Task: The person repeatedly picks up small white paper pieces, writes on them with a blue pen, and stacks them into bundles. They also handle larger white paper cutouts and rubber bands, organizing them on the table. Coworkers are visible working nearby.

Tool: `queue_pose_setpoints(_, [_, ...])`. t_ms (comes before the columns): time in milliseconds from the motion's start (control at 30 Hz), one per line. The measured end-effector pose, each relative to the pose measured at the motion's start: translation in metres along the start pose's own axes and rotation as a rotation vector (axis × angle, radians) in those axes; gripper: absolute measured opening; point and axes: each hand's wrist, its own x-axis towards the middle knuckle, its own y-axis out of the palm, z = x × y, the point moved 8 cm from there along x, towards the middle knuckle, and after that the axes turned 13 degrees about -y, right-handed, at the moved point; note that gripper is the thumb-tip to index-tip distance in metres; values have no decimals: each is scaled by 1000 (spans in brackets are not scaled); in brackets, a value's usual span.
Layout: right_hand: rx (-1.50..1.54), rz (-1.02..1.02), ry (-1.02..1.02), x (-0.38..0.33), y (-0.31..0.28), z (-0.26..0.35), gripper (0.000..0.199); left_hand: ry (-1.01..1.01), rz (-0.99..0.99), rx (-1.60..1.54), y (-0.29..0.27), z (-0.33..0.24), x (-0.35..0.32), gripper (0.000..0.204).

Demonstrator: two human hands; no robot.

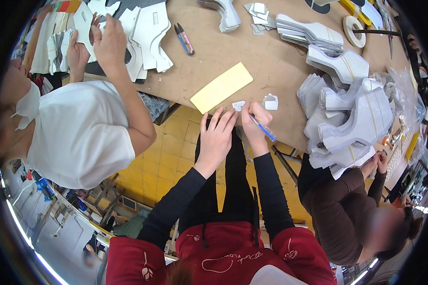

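at mid-frame our right hand [254, 124] has its fingers closed around a blue pen [263, 128], tip on a small white paper slip [238, 105] at the tabletop [252, 61] edge. our left hand [216, 135] lies flat, fingers spread and holding nothing, touching the slip beside a long yellow card [221, 87].

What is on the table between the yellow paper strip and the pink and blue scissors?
Nothing. In the head view, only bare brown table lies between the yellow paper strip and the scissors.
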Motion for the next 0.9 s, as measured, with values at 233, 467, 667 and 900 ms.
queue_pose_setpoints(233, [23, -33, 5, 0, -3, 0, 38, -4, -7, -17, -3, -2, 1, 52])
queue_pose_setpoints(467, [237, -214, 276, -16, -24, -24, 41, -51, -25, -42, -12, -11, 7, 39])
queue_pose_setpoints(667, [126, -292, 291, -23, -79, -39, 42, 38, -96, -258, -11, -59, 39, 38])
queue_pose_setpoints(900, [17, -210, 224, -5, -79, -54, 39, 9, -92, -352, 9, -71, 68, 34])
